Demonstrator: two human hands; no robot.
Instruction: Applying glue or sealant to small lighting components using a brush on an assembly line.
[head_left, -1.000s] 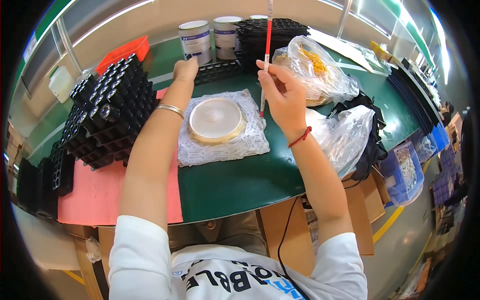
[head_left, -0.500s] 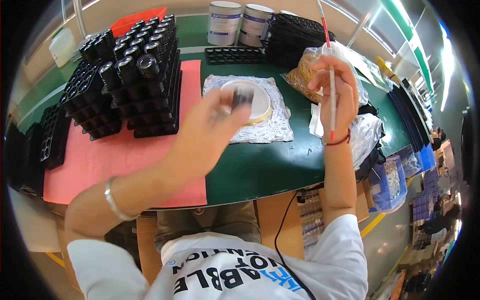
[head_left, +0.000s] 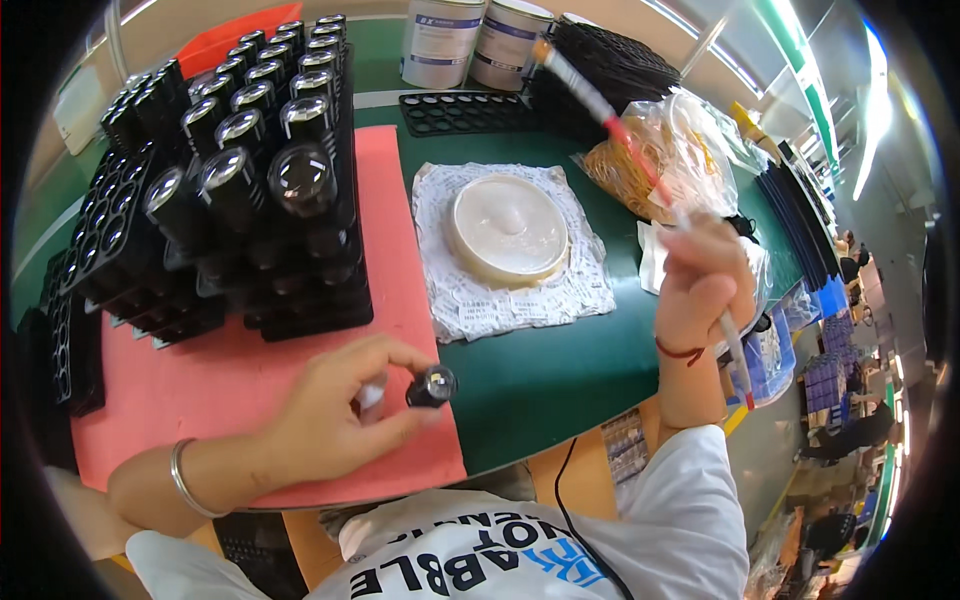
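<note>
From my head view, my left hand [head_left: 335,410], lower centre, pinches a black cylinder [head_left: 432,386] between thumb and finger, its shiny end turned up towards me. Well apart at the right, my right hand [head_left: 705,285] grips a red-and-white stick [head_left: 625,140], slanting upper left to lower right. Half a second ago the cylinder overlapped the white dish [head_left: 510,225] and the stick stood nearly upright.
</note>
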